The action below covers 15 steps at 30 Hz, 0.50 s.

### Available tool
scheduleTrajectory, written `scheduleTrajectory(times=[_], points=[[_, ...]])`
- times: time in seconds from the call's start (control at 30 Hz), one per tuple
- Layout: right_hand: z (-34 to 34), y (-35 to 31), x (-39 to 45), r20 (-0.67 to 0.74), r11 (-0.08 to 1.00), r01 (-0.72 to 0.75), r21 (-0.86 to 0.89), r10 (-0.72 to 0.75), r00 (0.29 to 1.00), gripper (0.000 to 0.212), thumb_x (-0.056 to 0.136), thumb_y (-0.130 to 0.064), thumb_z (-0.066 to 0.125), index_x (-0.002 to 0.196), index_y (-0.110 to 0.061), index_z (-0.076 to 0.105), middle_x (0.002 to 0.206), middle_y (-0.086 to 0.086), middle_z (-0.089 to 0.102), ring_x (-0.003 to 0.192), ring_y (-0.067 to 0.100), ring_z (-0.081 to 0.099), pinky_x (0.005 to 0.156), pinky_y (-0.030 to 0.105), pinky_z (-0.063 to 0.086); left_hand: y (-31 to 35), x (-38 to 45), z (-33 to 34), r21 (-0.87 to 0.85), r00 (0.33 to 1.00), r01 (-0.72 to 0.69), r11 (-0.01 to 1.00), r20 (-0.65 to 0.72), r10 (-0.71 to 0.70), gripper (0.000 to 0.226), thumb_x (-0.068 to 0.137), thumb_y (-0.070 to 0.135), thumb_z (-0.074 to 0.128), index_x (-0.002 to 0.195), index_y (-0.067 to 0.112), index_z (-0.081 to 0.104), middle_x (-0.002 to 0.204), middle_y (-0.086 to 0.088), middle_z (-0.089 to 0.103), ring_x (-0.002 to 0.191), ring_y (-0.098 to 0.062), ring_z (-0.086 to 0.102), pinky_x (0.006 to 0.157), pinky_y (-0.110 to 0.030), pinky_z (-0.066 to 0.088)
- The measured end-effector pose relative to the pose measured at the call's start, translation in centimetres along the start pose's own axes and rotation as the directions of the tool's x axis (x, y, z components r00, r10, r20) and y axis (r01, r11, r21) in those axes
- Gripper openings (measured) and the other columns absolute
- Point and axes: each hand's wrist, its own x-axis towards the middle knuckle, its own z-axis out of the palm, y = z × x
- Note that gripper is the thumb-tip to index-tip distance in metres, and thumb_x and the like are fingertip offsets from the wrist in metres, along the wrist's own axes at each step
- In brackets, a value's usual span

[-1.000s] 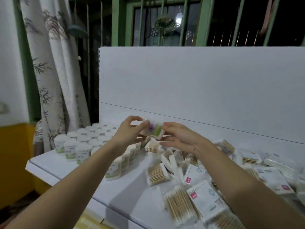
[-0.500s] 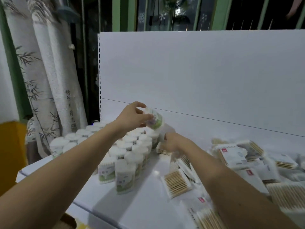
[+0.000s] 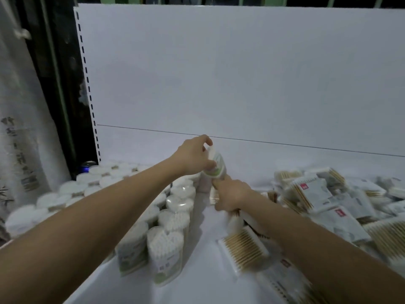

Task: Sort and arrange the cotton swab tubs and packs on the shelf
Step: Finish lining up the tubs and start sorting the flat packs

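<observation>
My left hand (image 3: 192, 156) grips a cotton swab tub (image 3: 215, 163) with a white lid and green label, tilted over the far end of a row of upright tubs (image 3: 175, 218) on the white shelf (image 3: 203, 279). More white-lidded tubs (image 3: 72, 191) stand in rows to the left. My right hand (image 3: 230, 194) sits lower, fingers curled round a flat swab pack (image 3: 235, 220) at the left edge of the heap of packs (image 3: 317, 194). The picture is blurred by motion.
A white back panel (image 3: 241, 73) rises behind the shelf, its perforated left edge next to a dark gap. A patterned curtain (image 3: 19, 139) hangs at the left. A blue can (image 3: 86, 166) stands behind the tubs. Loose packs with wooden sticks (image 3: 243, 246) lie near the front.
My left hand carried the tub away from my right hand, to the far end of the tub row. My right hand dropped to the pack heap and closed on a pack. The camera tilted down.
</observation>
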Motion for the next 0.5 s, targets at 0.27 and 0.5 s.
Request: scheduleTrajectory(times=[0.27, 0.5], points=[[-0.3, 2.4, -0.5, 0.016, 0.995, -0.097, 0.019, 0.097, 0.995, 0.050, 0.084, -0.029, 0.069, 0.124, -0.012, 0.043, 0.126, 0.010, 0.049, 0.113, 0.030, 0.055, 0.080, 0.033, 0.042, -0.2, 2.4, 1.5, -0.055, 1.000, 0.008, 0.998, 0.016, -0.007, 0.055, 0.082, 0.029, 0.076, 0.129, 0.016, 0.050, 0.115, -0.001, 0.054, 0.099, -0.021, 0.054, 0.081, -0.028, 0.043], [-0.4, 3.0, -0.4, -0.020, 0.992, -0.110, 0.058, 0.111, 0.994, 0.048, 0.083, -0.031, 0.072, 0.118, -0.006, 0.050, 0.119, 0.012, 0.057, 0.112, 0.030, 0.056, 0.077, 0.030, 0.039, -1.3, 3.2, 4.2, 0.215, 0.989, -0.007, 0.977, 0.146, -0.025, 0.038, 0.081, 0.027, 0.071, 0.113, 0.017, 0.055, 0.116, -0.002, 0.058, 0.097, -0.020, 0.057, 0.084, -0.032, 0.052]])
